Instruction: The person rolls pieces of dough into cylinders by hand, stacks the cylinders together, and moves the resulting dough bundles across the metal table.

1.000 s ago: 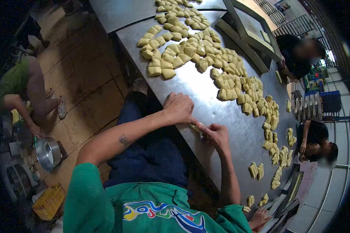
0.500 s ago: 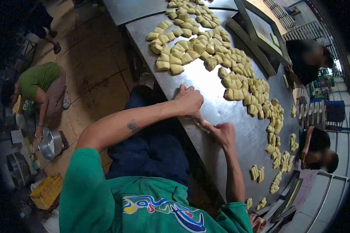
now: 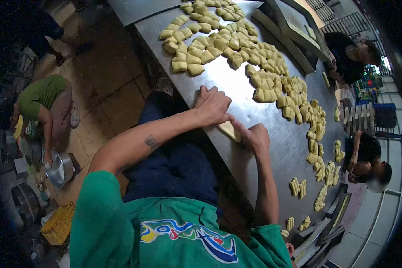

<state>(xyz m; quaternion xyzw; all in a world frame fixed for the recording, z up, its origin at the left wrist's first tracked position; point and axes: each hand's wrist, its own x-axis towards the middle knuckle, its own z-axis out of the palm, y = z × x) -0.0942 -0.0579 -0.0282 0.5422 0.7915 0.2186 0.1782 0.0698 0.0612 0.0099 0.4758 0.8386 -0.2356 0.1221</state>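
Observation:
A flattened strip of pale dough (image 3: 230, 131) lies at the near edge of the steel table (image 3: 281, 154), between my two hands. My left hand (image 3: 213, 106) is closed, its fingers curled and its thumb side at the strip's upper end. My right hand (image 3: 256, 139) grips the strip's right side, thumb and fingers pressed together there. The undersides of both hands are hidden, so the exact finger contact does not show. Beyond them, many cut dough pieces (image 3: 263, 80) sit in a long band across the table.
Metal trays (image 3: 295, 35) stand at the table's far side, near a person in black (image 3: 344, 56). Another person (image 3: 364, 154) works farther right. Small groups of dough rolls (image 3: 298, 187) lie at right. On the floor at left, a person in green (image 3: 44, 96) bends over a metal pot (image 3: 60, 169).
More of the dough strip now shows between my hands. My right hand has turned slightly over it. The view has shifted a little, and the person standing at upper left has moved.

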